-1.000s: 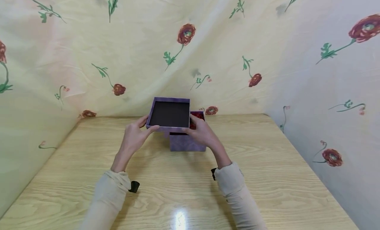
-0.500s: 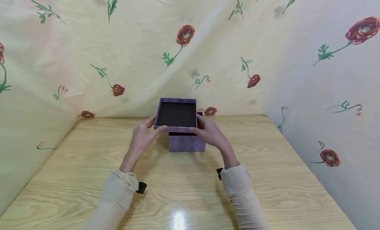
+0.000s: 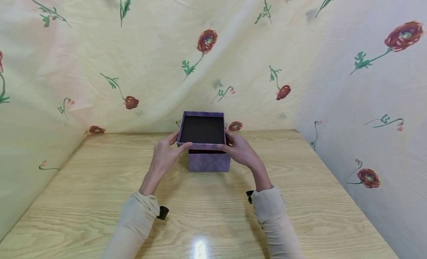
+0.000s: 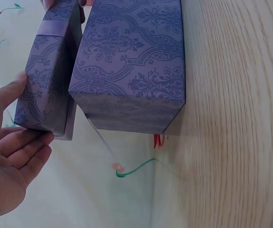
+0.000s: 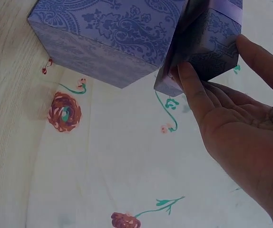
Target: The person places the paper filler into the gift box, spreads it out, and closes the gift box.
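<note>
Both hands hold a shallow purple patterned box lid (image 3: 201, 129), its recessed black panel facing up in the head view. My left hand (image 3: 165, 154) grips the left end, thumb on the front side and fingers at the far corner. At the opposite end, my right hand (image 3: 242, 150) pinches the lid likewise. Below stands a deeper purple box (image 3: 209, 162), its dark opening mostly hidden under the lid. In the left wrist view a narrow gap separates the lid (image 4: 46, 80) from the box (image 4: 131, 52); a satin ribbon band crosses the lid's side.
The box stands near the back of a light wood table (image 3: 100, 192). A flower-printed cloth (image 3: 150, 58) hangs behind and at both sides. Dark wrist-camera mounts show at both sleeves.
Both hands have carried the lid to the right, from the box's upper left to over it. The red contents seen earlier at the right are now covered. The box stays put.
</note>
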A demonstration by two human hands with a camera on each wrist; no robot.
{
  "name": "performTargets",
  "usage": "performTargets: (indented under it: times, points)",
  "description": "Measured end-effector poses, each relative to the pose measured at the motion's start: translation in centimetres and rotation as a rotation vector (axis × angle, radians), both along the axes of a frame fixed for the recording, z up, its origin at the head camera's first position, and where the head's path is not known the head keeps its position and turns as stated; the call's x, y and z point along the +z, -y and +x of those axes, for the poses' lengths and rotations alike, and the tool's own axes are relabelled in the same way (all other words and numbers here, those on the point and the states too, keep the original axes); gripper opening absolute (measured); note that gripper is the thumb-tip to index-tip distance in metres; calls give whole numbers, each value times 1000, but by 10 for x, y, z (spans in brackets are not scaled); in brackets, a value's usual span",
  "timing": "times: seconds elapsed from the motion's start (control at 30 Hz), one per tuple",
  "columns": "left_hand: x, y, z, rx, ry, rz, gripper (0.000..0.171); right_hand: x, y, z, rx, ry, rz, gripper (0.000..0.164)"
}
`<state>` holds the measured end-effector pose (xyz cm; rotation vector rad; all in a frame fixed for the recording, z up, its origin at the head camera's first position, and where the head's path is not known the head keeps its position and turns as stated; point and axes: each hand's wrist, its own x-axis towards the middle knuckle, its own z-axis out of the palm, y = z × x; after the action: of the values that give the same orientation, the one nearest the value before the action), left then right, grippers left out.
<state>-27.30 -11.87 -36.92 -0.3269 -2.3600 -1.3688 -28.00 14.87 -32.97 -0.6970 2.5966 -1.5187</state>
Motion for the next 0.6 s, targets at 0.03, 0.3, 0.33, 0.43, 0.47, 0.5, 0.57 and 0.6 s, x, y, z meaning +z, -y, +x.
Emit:
performTargets:
  times: [0.03, 0.3, 0.33, 0.43, 0.47, 0.5, 0.57, 0.6]
  points:
    - [0, -1, 0, 2, 3, -1, 70, 0, -1, 0, 3, 4, -5, 66]
    - [-1, -8, 1, 0, 3, 9, 71, 0, -7, 0, 2, 22, -4, 68]
    - [-1, -8, 1, 1, 5, 9, 72, 0, -8, 1, -1, 26, -3, 68]
    - [-1, -11, 2, 5, 10, 15, 74, 0, -10, 1, -8, 33, 0, 68]
    - [-1, -11, 2, 6, 9, 17, 74, 0, -10, 1, -10, 34, 0, 68]
    - [-1, -12, 2, 7, 9, 17, 74, 0, -11, 1, -10, 35, 0, 68]
    - [-1, -13, 2, 8, 6, 14, 74, 0, -12, 1, -11, 38, -3, 67]
    - [-1, -13, 2, 10, 5, 14, 74, 0, -13, 1, -10, 38, -5, 67]
